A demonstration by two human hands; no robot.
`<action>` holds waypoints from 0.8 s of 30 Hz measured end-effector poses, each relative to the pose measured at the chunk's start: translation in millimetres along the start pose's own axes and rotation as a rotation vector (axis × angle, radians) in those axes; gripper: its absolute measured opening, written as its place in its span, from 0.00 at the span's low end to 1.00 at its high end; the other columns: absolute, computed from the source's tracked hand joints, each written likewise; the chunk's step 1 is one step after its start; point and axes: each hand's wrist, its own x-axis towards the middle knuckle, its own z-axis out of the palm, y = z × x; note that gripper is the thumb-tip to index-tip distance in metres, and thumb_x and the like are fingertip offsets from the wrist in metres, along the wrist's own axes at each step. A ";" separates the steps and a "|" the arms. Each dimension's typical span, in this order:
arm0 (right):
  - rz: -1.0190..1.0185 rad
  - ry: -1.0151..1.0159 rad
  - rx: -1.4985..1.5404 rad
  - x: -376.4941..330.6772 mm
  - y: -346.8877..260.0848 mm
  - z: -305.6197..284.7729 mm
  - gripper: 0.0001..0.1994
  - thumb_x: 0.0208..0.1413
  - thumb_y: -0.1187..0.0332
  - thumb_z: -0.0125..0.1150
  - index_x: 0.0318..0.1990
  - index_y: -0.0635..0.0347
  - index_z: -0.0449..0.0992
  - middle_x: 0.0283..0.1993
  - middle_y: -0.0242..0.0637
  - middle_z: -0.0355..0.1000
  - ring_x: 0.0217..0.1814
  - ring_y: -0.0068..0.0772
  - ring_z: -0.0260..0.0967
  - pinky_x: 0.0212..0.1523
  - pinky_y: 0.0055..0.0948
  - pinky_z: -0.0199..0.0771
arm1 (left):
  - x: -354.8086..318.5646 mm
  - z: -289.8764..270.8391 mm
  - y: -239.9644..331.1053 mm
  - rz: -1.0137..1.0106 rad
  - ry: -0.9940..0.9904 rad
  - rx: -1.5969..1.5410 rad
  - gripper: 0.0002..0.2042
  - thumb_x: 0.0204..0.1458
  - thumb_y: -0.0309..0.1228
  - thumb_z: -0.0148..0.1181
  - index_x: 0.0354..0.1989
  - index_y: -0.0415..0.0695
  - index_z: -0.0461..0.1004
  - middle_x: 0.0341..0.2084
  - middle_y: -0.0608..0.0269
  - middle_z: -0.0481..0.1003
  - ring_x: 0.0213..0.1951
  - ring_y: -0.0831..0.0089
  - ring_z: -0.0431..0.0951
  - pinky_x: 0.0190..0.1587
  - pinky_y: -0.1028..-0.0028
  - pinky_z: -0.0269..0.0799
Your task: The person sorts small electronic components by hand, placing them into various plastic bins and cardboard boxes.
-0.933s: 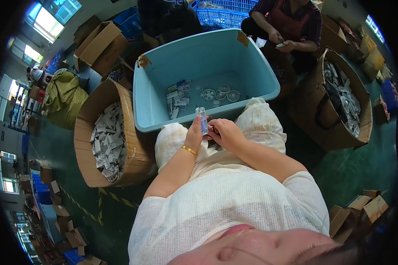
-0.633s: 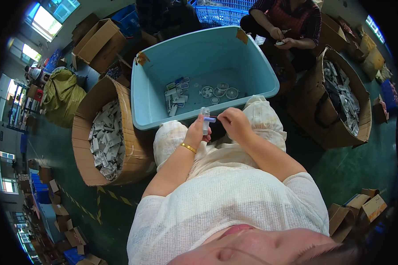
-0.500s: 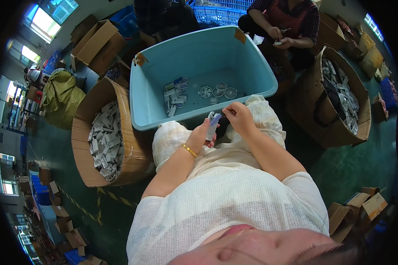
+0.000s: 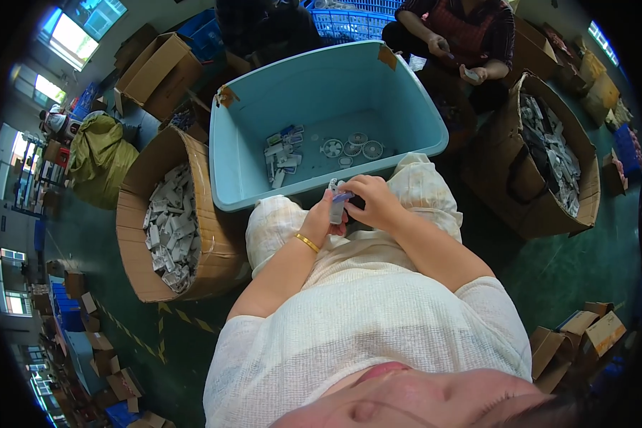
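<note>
Head view: a large light-blue tub (image 4: 303, 89) stands before the seated person's knees. Flanking it are two tall cardboard boxes, the left carton (image 4: 225, 242) holding a heap of white and grey casings (image 4: 170, 232), the right carton (image 4: 493, 182) filled with grey and dark parts (image 4: 551, 160). On the tub's floor lie a smaller pile of pale pieces (image 4: 282, 157) and, to its right, a few round fan parts (image 4: 372, 149).

Both hands meet above the lap, close to the tub's near rim. The left hand (image 4: 322, 216) grasps a slim, pale casing (image 4: 337, 212), its narrow upper end pointing away from the body. The right hand (image 4: 372, 200) has its fingers bent in at the casing's upper part, around a small violet piece (image 4: 343, 197) lying across it; whether those fingers pinch the piece or merely press on it cannot be told.

For good handling, I would keep the left hold low and firm on the casing, so that it cannot twist, and leave the upper end free for the right fingertips. The violet piece seems best handled by its body, with light, even force, since a jerk could strain anything attached underneath. Working low over the lap, near the rim, should keep a slipped part from going far.
</note>
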 end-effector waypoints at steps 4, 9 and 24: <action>0.064 -0.101 -0.068 -3.5 6.6 3.0 0.12 0.38 0.70 0.64 0.34 0.56 0.76 0.29 0.35 0.71 0.33 0.38 0.67 0.38 0.34 0.65 | 1.2 2.7 -0.1 -0.022 0.018 0.026 0.24 0.56 0.53 0.35 0.36 0.43 0.69 0.19 0.62 0.70 0.15 0.72 0.70 0.17 0.76 0.67; -0.086 0.001 -0.203 -4.1 -3.0 3.0 0.09 0.37 0.68 0.64 0.30 0.53 0.77 0.26 0.32 0.70 0.32 0.33 0.67 0.40 0.32 0.61 | 2.5 9.5 3.6 0.033 0.224 0.067 0.23 0.56 0.53 0.37 0.33 0.44 0.69 0.19 0.64 0.71 0.15 0.73 0.70 0.16 0.77 0.67; -0.089 0.233 -0.155 -5.7 -3.3 -24.7 0.07 0.39 0.67 0.65 0.28 0.55 0.74 0.30 0.34 0.67 0.34 0.37 0.65 0.37 0.34 0.61 | 9.7 -6.9 12.3 -0.023 0.267 -0.228 0.25 0.56 0.54 0.33 0.41 0.45 0.66 0.23 0.61 0.72 0.20 0.71 0.73 0.19 0.76 0.70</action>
